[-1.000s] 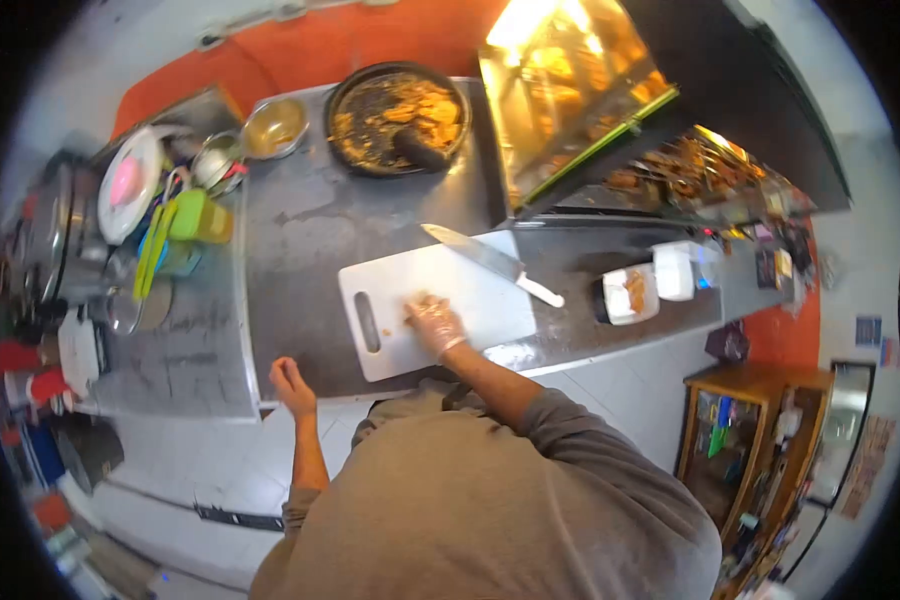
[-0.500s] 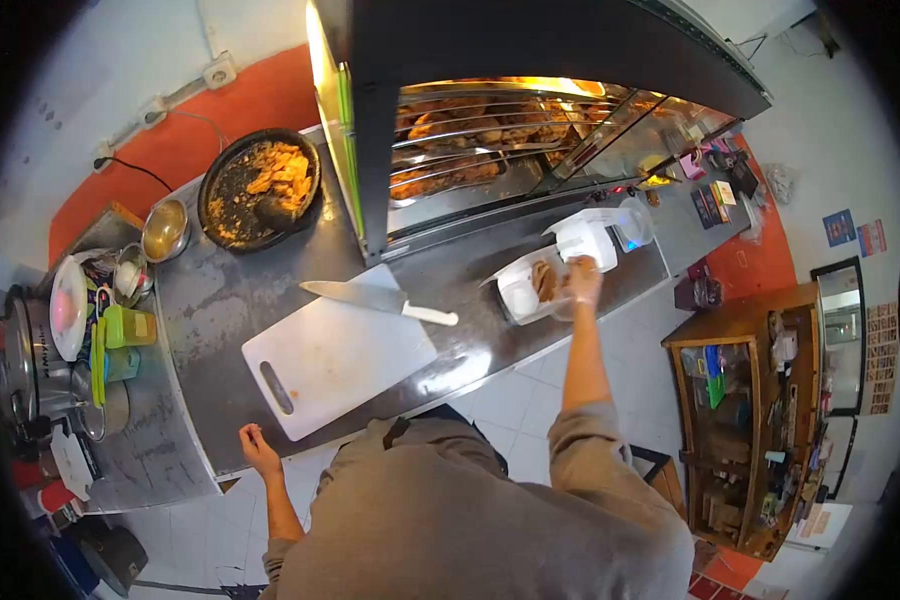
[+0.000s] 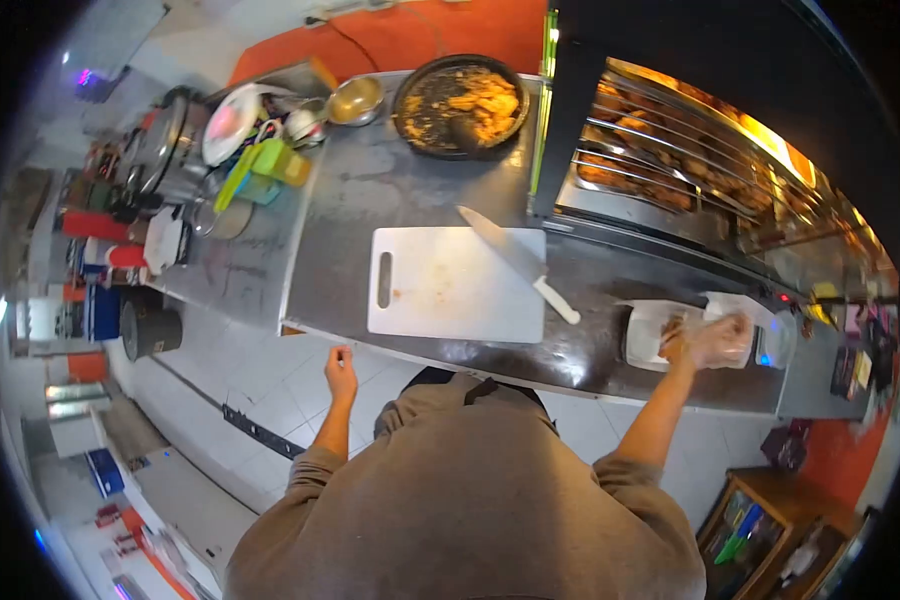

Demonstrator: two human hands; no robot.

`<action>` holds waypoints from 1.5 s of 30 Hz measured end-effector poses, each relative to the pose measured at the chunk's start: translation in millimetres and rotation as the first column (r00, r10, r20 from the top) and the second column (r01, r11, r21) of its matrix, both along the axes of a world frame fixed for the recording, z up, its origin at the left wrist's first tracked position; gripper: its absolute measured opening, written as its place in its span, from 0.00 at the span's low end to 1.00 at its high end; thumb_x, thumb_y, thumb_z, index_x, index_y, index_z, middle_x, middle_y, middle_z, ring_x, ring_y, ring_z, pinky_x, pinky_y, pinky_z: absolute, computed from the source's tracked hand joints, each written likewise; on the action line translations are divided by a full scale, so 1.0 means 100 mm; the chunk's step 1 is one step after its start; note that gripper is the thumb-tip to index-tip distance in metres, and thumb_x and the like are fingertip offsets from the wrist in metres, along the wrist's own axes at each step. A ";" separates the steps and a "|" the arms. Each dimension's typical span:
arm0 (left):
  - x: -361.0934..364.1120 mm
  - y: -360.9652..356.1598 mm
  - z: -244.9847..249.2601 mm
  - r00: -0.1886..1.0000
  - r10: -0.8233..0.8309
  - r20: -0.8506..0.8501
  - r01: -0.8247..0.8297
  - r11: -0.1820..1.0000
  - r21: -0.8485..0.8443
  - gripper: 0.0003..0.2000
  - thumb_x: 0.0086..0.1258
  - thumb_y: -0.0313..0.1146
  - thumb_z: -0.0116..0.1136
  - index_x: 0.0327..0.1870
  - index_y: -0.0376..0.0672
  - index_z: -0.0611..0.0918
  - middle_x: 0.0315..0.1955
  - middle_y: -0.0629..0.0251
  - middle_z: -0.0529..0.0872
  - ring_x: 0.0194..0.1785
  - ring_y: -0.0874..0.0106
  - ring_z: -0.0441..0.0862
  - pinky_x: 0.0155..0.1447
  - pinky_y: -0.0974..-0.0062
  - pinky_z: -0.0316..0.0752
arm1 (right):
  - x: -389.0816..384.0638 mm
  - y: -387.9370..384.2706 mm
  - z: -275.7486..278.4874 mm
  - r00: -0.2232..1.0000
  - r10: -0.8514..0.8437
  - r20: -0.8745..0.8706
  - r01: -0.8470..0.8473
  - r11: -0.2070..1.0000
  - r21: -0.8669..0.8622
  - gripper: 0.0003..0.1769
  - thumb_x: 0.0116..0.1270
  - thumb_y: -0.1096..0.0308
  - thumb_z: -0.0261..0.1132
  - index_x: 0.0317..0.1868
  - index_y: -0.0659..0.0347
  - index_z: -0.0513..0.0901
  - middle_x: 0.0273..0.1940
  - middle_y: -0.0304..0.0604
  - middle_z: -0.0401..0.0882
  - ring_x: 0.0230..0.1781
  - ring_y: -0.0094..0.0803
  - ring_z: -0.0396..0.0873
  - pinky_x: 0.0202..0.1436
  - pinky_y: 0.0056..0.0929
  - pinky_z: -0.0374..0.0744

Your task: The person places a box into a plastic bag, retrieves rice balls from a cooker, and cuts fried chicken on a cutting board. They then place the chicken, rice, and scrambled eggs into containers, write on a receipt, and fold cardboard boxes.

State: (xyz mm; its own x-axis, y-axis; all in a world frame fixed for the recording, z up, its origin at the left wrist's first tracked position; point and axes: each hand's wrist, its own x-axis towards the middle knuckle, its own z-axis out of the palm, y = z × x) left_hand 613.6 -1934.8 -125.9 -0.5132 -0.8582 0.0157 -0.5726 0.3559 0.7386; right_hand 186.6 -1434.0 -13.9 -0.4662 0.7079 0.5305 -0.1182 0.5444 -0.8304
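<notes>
The left hand [image 3: 341, 372] curls closed; the filmy-gloved right hand [image 3: 720, 342], grip unclear, overlaps the white boxy container [image 3: 644, 328].

No readable text, brand, number or sign anywhere in view. Closest candidate: small box [image 3: 850, 372] on the counter, beyond the fingers of the right hand [image 3: 720, 343]; its markings are too small and blurred to make out.
</notes>
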 end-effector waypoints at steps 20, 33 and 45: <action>-0.06 -0.07 -0.07 0.931 0.147 0.334 -0.123 0.988 -0.090 0.14 0.69 0.49 0.56 0.42 0.48 0.78 0.35 0.68 0.82 0.45 0.65 0.77 0.51 0.57 0.67 | 1.50 -3.67 -1.51 -0.066 0.615 0.786 -0.996 0.000 -0.084 0.10 0.58 0.66 0.61 0.35 0.63 0.83 0.34 0.52 0.83 0.35 0.45 0.83 0.43 0.41 0.80; -1.36 -0.31 0.04 0.770 -0.115 0.627 0.179 0.983 -0.040 0.21 0.61 0.45 0.63 0.48 0.40 0.76 0.45 0.58 0.84 0.52 0.55 0.79 0.59 0.50 0.69 | 0.09 1.29 -0.40 0.673 -0.373 0.638 -0.143 0.782 0.607 0.13 0.64 0.60 0.63 0.28 0.62 0.82 0.26 0.48 0.83 0.26 0.39 0.82 0.31 0.38 0.78; -1.33 -0.36 0.02 0.795 -0.064 0.604 0.275 0.925 -0.263 0.12 0.58 0.36 0.60 0.37 0.36 0.81 0.39 0.48 0.84 0.43 0.50 0.83 0.50 0.57 0.77 | 0.93 -1.87 -1.05 0.239 0.361 0.902 -0.920 0.381 0.091 0.19 0.67 0.60 0.55 0.53 0.62 0.77 0.46 0.59 0.81 0.48 0.53 0.79 0.55 0.46 0.76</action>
